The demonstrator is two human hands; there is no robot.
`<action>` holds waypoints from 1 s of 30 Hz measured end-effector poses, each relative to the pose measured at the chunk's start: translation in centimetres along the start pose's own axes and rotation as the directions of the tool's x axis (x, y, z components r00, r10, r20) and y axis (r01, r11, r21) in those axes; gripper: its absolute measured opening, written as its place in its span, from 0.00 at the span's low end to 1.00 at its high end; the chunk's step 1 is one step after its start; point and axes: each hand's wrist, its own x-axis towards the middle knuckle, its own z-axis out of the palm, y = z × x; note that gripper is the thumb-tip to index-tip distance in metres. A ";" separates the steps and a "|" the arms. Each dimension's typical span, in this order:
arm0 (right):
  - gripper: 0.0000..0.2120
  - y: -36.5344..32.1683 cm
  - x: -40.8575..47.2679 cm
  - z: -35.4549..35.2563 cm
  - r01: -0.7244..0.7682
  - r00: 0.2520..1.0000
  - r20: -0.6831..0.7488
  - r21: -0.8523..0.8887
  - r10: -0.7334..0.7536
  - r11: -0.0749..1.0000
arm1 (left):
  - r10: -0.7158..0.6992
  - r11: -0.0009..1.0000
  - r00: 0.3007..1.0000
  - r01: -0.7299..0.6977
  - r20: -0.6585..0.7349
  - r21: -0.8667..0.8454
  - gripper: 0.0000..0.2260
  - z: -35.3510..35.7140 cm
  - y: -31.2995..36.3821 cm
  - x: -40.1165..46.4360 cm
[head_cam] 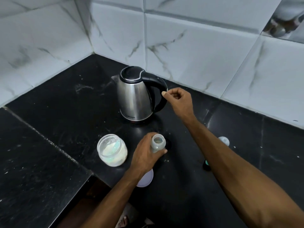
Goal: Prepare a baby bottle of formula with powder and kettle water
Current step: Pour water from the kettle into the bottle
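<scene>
On the black tabletop, an open jar of white powder stands just left of the baby bottle, which the left hand steadies upright, fingers wrapped round it, mouth uncovered, likely for pouring. Behind, the right hand reaches the kettle handle, fingers loosely curled, not yet gripping; the bottle's cap lies set aside at right

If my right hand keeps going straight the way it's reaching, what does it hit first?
Most likely the kettle's black handle. The right hand points left toward it, its thumb tip at or just short of the handle's outer curve; depth is unclear, so actual contact can't be confirmed.
</scene>
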 end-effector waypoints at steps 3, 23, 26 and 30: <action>0.13 0.5 1.7 0.7 0.079 0.996 -0.043 -0.019 -0.080 0.997 | -0.010 1.000 1.000 0.010 -0.018 -0.020 0.22 -0.3 -0.1 0.6; 0.24 -0.9 4.9 3.9 -0.070 0.969 0.243 0.107 0.042 0.992 | -0.003 0.999 0.999 0.002 -0.034 -0.037 0.21 -0.5 -0.2 1.1; 0.28 -1.2 4.3 3.1 -0.032 0.980 0.197 0.101 0.011 0.994 | -0.015 0.997 0.999 0.011 -0.043 -0.071 0.21 -0.7 -0.3 0.9; 0.35 -1.8 3.4 0.5 0.014 0.986 0.163 0.072 -0.026 0.997 | -0.003 0.995 0.999 -0.001 -0.036 -0.104 0.22 -1.2 -0.5 0.7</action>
